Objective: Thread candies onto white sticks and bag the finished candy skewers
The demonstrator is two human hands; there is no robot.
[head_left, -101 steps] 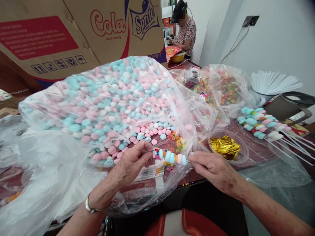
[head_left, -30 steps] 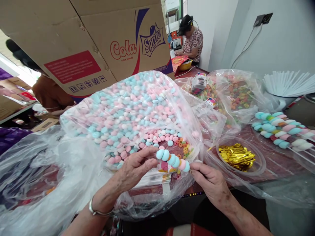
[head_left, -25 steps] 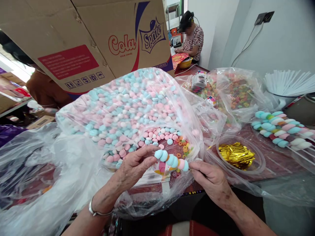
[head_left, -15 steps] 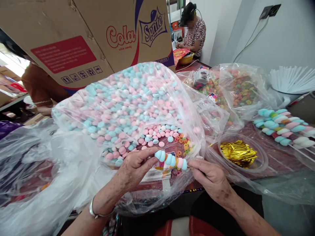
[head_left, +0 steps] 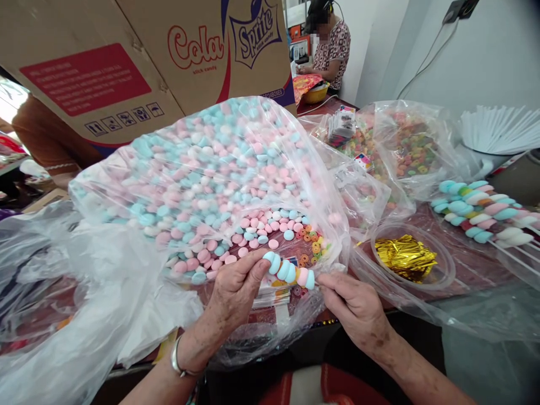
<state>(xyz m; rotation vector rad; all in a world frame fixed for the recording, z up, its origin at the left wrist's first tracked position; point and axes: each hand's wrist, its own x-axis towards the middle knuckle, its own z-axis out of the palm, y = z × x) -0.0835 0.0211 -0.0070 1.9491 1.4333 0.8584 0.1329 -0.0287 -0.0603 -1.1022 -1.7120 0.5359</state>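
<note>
Between my two hands is a marshmallow skewer (head_left: 289,271) with light blue, pink and orange-yellow pieces threaded on it. My left hand (head_left: 236,287) pinches its left end between thumb and fingers. At the other end, my right hand (head_left: 358,306) is closed on the thin stick, which its fingers mostly hide. Just beyond lies the mouth of a big clear bag (head_left: 202,152) full of pink, blue and white marshmallows, some loose marshmallows (head_left: 255,229) spilling from it. Small coloured ring candies (head_left: 310,239) lie beside them. Printed cards (head_left: 272,297) sit under the skewer.
A large cardboard box (head_left: 185,84) stands behind the bag. To the right are a plastic tub (head_left: 449,270) of gold twist ties, several filled skewers (head_left: 481,211), white sticks (head_left: 500,129) and a bag of ring candies (head_left: 415,140). Another person (head_left: 333,48) works at the back.
The view has shifted slightly. Both hands keep their hold on the skewer, and my left hand and wrist are turned a little more upright. The pieces on the skewer look a bit more spaced.
</note>
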